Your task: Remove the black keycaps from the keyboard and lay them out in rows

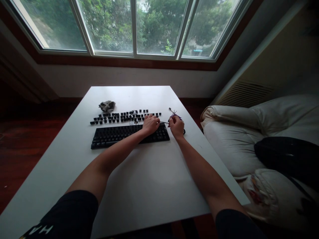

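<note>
A black keyboard (117,135) lies across the middle of a white table (139,186). My left hand (150,123) rests on the keyboard's right end, fingers curled down onto the keys; what it grips is too small to see. My right hand (176,126) is closed on a thin wire tool (171,113) with a purple grip, just past the keyboard's right edge. Behind the keyboard, several loose black keycaps (119,117) lie in rows.
A crumpled grey cloth (107,106) sits at the back left of the table. White cushions (249,132) and a dark bag (286,156) lie to the right. A large window (134,26) runs along the far wall. Dark wooden floor is on the left.
</note>
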A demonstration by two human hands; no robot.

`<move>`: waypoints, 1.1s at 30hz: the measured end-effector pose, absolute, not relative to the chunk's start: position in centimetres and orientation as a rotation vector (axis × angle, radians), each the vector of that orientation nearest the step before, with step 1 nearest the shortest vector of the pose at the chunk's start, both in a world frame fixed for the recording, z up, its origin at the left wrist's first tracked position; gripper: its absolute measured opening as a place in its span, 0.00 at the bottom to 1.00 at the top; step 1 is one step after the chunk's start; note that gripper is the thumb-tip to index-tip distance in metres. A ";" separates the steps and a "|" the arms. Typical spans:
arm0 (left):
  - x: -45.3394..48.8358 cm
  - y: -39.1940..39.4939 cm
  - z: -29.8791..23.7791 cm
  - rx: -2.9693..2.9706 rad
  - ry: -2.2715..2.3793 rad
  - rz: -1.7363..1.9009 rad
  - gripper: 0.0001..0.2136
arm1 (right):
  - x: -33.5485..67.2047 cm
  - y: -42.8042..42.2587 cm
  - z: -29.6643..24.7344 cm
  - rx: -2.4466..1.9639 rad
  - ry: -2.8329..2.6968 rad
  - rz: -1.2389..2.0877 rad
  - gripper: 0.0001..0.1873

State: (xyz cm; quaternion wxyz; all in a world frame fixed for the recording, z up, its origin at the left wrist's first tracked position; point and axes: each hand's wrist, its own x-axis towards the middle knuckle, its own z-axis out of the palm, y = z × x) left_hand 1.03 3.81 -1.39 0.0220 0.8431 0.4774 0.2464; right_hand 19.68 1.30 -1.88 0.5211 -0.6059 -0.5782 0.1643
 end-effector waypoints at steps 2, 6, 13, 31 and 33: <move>0.9 3.1 -1.2 2.622 1.451 0.757 0.08 | 19.4 1.1 -1.6 -1.462 -1.411 0.329 0.15; 0.7 2.0 -0.9 2.634 1.411 0.757 0.08 | 19.6 1.5 -1.7 -1.433 -1.413 0.340 0.15; 1.1 0.5 -1.4 2.624 1.344 0.746 0.09 | 22.0 3.7 -3.3 -1.338 -1.323 0.832 0.23; 2.9 -1.7 -0.6 2.527 1.576 0.559 0.23 | 21.1 3.4 -4.3 -1.112 -1.489 1.005 0.22; 3.3 -1.9 -0.3 2.495 1.630 0.526 0.21 | 20.9 3.1 -4.4 -1.124 -1.551 0.959 0.21</move>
